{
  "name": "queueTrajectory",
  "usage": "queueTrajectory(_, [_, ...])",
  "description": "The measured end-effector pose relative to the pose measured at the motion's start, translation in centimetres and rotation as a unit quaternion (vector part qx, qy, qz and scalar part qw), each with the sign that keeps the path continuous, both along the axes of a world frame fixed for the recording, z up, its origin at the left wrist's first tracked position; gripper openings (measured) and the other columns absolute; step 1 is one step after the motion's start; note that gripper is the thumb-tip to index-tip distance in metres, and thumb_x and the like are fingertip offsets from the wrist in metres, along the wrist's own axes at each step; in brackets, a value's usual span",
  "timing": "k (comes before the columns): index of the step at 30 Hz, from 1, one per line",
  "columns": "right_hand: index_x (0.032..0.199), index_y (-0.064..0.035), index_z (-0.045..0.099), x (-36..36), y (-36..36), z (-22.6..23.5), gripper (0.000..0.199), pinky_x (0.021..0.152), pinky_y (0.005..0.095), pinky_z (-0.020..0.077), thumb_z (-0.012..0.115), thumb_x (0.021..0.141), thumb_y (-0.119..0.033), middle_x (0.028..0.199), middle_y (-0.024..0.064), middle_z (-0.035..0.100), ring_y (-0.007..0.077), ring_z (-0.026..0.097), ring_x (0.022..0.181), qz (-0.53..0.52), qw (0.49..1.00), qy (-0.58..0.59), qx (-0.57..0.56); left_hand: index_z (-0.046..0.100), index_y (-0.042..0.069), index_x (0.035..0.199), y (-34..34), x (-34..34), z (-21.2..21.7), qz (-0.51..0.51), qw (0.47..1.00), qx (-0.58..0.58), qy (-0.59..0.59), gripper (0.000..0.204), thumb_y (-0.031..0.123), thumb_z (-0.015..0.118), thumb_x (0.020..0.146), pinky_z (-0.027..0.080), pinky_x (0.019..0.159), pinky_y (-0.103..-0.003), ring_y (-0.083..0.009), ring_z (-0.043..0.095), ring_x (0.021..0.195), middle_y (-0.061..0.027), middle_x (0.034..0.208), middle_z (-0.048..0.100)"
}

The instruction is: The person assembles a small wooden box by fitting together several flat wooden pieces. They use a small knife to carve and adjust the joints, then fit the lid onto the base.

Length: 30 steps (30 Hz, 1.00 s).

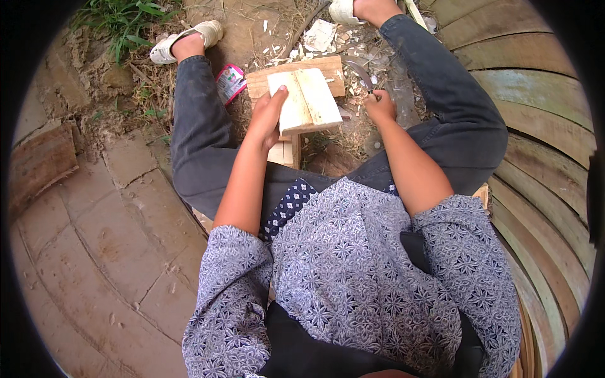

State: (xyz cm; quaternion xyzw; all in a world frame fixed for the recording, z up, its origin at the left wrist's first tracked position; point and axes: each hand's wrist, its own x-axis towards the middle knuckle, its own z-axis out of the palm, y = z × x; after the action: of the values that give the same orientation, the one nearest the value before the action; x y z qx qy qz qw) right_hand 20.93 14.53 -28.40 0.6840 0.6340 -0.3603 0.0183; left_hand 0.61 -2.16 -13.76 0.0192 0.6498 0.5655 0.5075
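I sit with my legs apart over a wooden chopping block (328,65) on the ground. My left hand (268,113) grips the left edge of a pale flat wooden piece (307,99), which stands tilted on the block. My right hand (380,106) is closed on the handle of a curved knife (360,74), whose blade points up and away, just to the right of the wooden piece and not touching it.
Wood chips and shavings (328,38) litter the dirt around the block. A small pink packet (230,80) lies by my left leg. Curved wooden planks (535,113) stack at right, an old wooden board (38,164) lies at left, grass (126,19) grows top left.
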Motion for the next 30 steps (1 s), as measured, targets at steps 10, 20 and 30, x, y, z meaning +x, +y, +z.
queueTrajectory(10, [0.112, -0.0078, 0.059, -0.5, -0.6, 1.9, 0.04, 0.08, 0.0433, 0.0542, 0.069, 0.081, -0.032, 0.11, 0.0172, 0.068, 0.0335, 0.067, 0.103, 0.074, 0.997, -0.011, -0.009, 0.041, -0.009, 0.141, -1.4, -2.7, -4.4, 0.061, 0.996, 0.023, 0.064, 0.059, 0.018, 0.064, 0.094, 0.049, 0.091, -0.033, -0.0224, 0.061, 0.108, -0.0203, 0.126, 0.059])
queueTrajectory(20, [0.125, -0.0057, 0.049, -3.4, -1.5, 10.0, 0.036, 0.047, 0.0245, 0.037, 0.051, 0.096, -0.026, 0.08, 0.0013, 0.054, 0.007, 0.041, 0.055, -0.075, 0.91, 0.285, -0.292, 0.041, -0.005, 0.143, -1.1, -2.5, -3.2, 0.184, 0.973, 0.112, 0.084, 0.068, 0.02, 0.073, 0.089, 0.042, 0.102, -0.034, -0.0219, 0.049, 0.126, -0.0181, 0.139, 0.049])
queueTrajectory(30, [0.14, -0.0132, 0.038, -0.6, -2.7, 13.9, 0.042, 0.059, 0.0284, 0.0472, 0.05, 0.101, -0.024, 0.092, 0.0064, 0.06, 0.0107, 0.056, 0.066, 0.181, 0.892, 0.328, -0.254, 0.045, -0.003, 0.138, 0.5, -1.5, -2.6, 0.133, 0.967, 0.179, 0.125, 0.067, 0.004, 0.08, 0.082, 0.049, 0.094, -0.03, -0.0184, 0.06, 0.11, -0.0127, 0.124, 0.06])
